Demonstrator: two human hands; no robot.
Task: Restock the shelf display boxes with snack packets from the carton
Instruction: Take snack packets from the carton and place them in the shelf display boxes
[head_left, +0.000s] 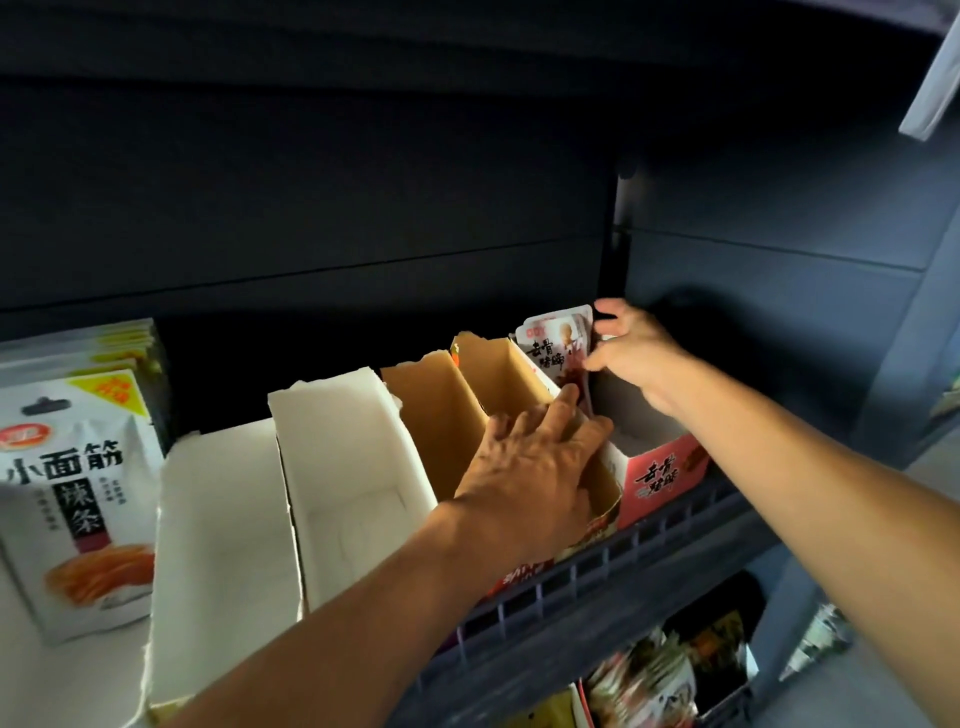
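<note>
- Holding a packet (558, 345) upright at the back of the red box (662, 473), your right hand (631, 353) pinches its edge.
- Your left hand (535, 457) lies flat, fingers straight, on the wall between the red box and the brown box (441, 415), grasping nothing.
- White boxes (343, 452) stand to the left.

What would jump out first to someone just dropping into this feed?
Two bare arms reach into the dark shelf: the right hand pinches upright white-and-red snack packets at the back of the rightmost red-fronted cardboard display box, while the left hand rests on the edge of the brown-lined box beside it. Left of them stand empty-looking white cardboard boxes, and at far left a row of large white snack bags.
</note>
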